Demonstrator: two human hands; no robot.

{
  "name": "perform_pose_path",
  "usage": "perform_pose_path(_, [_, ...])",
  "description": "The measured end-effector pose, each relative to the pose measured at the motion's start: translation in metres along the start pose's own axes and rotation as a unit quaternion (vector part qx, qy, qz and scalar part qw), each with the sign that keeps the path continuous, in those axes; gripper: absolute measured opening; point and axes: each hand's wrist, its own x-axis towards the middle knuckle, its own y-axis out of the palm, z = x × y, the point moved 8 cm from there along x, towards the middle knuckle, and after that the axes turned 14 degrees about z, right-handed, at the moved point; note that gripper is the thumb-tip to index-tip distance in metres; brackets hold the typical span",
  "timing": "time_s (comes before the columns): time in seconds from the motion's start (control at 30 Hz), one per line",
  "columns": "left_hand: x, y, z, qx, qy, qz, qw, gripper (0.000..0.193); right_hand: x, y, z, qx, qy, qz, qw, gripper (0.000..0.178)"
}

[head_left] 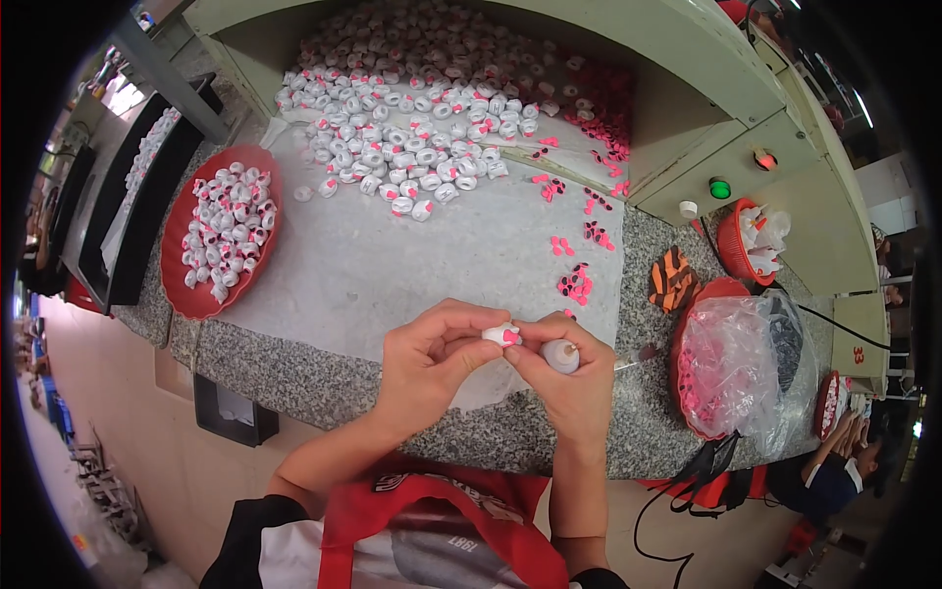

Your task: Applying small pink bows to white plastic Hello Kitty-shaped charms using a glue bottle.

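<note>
Above the near edge of the bench, my left hand (pixel 432 358) pinches a small white piece (pixel 498 336) with a pink bow on its front. My right hand (pixel 579 383) has its thumb and forefinger on the same piece. In that right hand's fingers there is also a small white squeeze bottle (pixel 560 355), its narrow nozzle facing up. Beyond the hands lies a white paper sheet (pixel 373 265) with a large heap of similar white pieces (pixel 392 137) spread over its far part. Small pink bows (pixel 577 285) lie in clusters along the sheet's right side.
A red dish (pixel 175 255) of finished-looking white pieces stands left. On the right are orange-and-black striped pieces (pixel 671 280), a red basket (pixel 728 245) and a red dish with clear plastic bags (pixel 731 363). A pale green metal hood (pixel 687 108) covers the back. Another person (pixel 834 476) sits far right.
</note>
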Motion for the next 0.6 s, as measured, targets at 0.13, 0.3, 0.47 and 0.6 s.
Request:
perform_pose_path(0.13, [-0.002, -0.013, 0.04, -0.22, -0.131, -0.035, 0.966, 0.021, 0.002, -0.001, 0.0, -0.039, -0.041, -0.027, 0.998, 0.025])
perform_pose_path(0.3, [-0.001, -0.006, 0.029, -0.218, -0.12, -0.01, 0.968, 0.032, -0.006, 0.009, 0.019, -0.07, -0.151, -0.006, 0.986, 0.03])
perform_pose_path(0.47, [-0.002, 0.003, -0.003, -0.094, -0.044, 0.069, 0.992, 0.035, -0.005, -0.001, 0.013, 0.009, -0.172, 0.047, 0.984, 0.026])
perform_pose_path(0.6, [-0.006, 0.008, -0.01, 0.025, -0.026, 0.111, 0.993, 0.028, -0.006, 0.004, 0.005, 0.102, -0.157, 0.071, 0.98, 0.025])
